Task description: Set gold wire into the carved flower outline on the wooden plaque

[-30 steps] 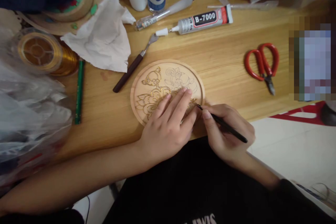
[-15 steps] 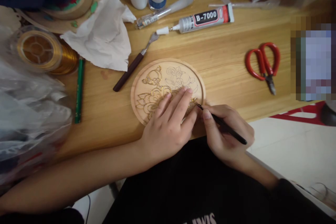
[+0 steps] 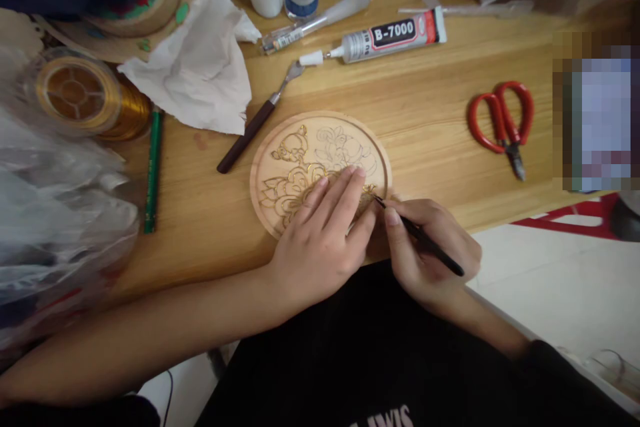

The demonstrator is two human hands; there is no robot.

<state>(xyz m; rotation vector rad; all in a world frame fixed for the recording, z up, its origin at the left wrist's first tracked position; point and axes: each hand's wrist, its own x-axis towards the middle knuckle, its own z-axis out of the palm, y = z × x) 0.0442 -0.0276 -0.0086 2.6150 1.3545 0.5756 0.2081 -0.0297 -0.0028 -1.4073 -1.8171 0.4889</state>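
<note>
A round wooden plaque (image 3: 300,153) with a flower pattern partly outlined in gold wire lies on the wooden table (image 3: 430,127). My left hand (image 3: 323,237) rests flat on the plaque's near part, fingers stretched out and pressing on the pattern. My right hand (image 3: 430,250) grips a thin black tool (image 3: 423,240) like a pen. The tool's tip touches the plaque's right part, just beside my left fingertips.
Red scissors (image 3: 500,123) lie to the right. A B-7000 glue tube (image 3: 385,37), a clear pen (image 3: 320,20), a dark-handled spatula (image 3: 250,130), crumpled tissue (image 3: 197,70), a gold wire spool (image 3: 85,97), a green pencil (image 3: 151,170) and plastic bags (image 3: 55,220) surround the plaque.
Hardly anything has changed. Both hands stay on the plaque; the black tool has shifted only slightly.
</note>
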